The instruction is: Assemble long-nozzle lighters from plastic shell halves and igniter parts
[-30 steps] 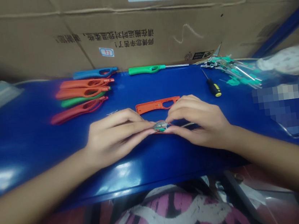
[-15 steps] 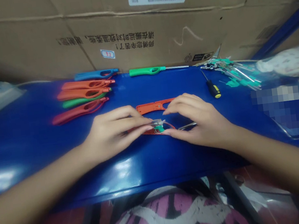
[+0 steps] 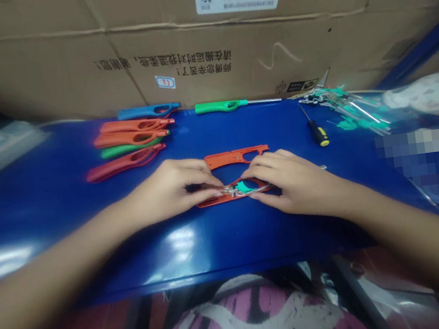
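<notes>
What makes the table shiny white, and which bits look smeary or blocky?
Head view, front and left: reflected light leaves white glare on the glossy blue table; head view, far left: the translucent whitish plastic item is blurred; head view, far right: a pixelated patch hides what's underneath; head view, right of centre: the black-and-yellow screwdriver looks clearer.

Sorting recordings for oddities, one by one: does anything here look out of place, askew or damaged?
The cardboard behind the table has its printing upside down, suggesting it was inverted. Right of the screwdriver, green-and-metal parts lie jumbled. I see no clear spill or damage.
</notes>
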`<state>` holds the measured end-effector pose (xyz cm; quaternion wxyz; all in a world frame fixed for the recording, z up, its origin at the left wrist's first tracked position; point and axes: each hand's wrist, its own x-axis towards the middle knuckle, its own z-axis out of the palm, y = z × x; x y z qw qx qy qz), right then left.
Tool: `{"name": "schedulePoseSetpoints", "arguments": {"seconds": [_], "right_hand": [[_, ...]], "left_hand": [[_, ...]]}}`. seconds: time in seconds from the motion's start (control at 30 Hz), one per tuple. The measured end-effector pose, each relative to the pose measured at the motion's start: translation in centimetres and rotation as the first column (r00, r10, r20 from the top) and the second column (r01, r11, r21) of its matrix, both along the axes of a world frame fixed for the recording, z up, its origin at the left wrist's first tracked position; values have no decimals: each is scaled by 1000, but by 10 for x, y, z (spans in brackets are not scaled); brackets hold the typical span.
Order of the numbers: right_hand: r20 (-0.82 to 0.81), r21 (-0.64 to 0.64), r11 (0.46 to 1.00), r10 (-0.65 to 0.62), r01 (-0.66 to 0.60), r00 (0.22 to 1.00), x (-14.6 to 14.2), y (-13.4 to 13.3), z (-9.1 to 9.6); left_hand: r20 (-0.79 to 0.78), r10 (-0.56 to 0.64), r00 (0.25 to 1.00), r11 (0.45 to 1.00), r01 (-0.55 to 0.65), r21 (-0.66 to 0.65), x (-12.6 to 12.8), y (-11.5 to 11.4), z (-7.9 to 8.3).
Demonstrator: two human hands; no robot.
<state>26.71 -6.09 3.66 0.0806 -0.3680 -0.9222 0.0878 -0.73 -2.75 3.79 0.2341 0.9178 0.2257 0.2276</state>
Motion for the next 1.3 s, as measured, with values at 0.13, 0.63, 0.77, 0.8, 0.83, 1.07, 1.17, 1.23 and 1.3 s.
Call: {"name": "schedulePoseSetpoints", "arguments": {"seconds": [0.13,0.63,0.77,0.8,0.83,1.07,1.17,1.23,1.3], "right_hand": [[12,-16,1000,7,-7,1000,1,-1,2],[33,-77,997,-1,3,999,2,-1,3],[38,-60,998,4,-1,999,3,0,3],[38,-55,999,5,-3,999,3,0,3],[35,-47,999,7,-6,999,3,0,2],[-132,-7,999,35,-36,991,-3,-1,0],[-191,14,998,57,-55,980,-7,-2,-2],[-174,37,997,80,-74,982,-8,-3,-3],[-130,75,992,109,-100,985,-8,-2,-5]], "left_hand": [[-9,0,1000,1000,0,-4,0,-1,2],[-73,-7,997,997,1,-74,0,-4,4],[-143,-18,990,999,11,-52,1,-2,2],[-151,-7,989,999,0,-42,1,-2,1],[-158,9,987,1000,-13,-27,1,-3,1],[-180,69,981,990,-89,-110,2,-7,3],[-157,78,984,990,-96,-108,4,-10,2],[-159,90,983,990,-106,-92,6,-13,0],[-177,107,978,991,-119,-58,7,-16,-2]]}}
